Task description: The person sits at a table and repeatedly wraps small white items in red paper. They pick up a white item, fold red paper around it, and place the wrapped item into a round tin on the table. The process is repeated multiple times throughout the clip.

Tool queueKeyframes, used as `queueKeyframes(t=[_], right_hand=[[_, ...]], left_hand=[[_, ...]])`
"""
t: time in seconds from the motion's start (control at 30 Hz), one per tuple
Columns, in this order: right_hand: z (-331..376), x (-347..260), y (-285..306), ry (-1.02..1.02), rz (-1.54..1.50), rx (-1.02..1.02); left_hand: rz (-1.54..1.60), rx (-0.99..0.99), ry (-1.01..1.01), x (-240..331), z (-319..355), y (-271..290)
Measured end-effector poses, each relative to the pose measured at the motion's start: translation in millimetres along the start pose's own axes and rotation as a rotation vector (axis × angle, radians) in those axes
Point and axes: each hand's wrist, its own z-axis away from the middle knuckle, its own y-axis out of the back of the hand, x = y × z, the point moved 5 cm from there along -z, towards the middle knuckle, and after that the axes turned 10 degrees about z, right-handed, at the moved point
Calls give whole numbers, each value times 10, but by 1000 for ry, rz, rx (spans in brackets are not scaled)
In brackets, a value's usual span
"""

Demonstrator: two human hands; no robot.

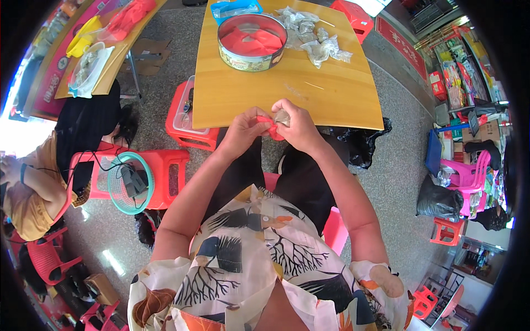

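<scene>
Head view: looking down at a seated person working at the near edge of a wooden table (309, 94).
Red piece: a small red item (270, 126) is being held between both hands, just off the table's near edge and above the person's lap.
Clear wrapper: a bit of crinkled clear plastic (282, 116) is sitting against the red piece, under the right thumb.
Left hand: the left hand (244, 130) is pinching the left end of the red piece, fingers curled in.
Right hand: the right hand (298, 126) is closing over the wrapper and the red piece, fingertips pressed together on them.
Round tin: a round tin (251, 36) is standing farther back on the table, holding more red pieces.
Plastic heap: empty clear wrappers (314, 38) are lying just right of the tin.
Blue tray: a blue tray (234, 8) is sitting behind the tin at the far edge.
Stools: a red stool (185, 121) is standing left of the table; another red stool (160, 176) is carrying a green basket (130, 182).
Other person: someone in an orange top (27, 193) is sitting at the far left.
</scene>
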Motion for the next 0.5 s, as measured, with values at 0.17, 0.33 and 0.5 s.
queueKeyframes(t=[0.17,0.33,0.5], right_hand=[[-27,78,-92,-51,-88,-49],[-6,196,-126,-186,-237,182],[12,315,-215,-348,-660,98]], left_hand=[[-97,36,-137,15,-78,93],[-77,132,8,-52,-119,182],[11,59,-96,28,-71,-1]])
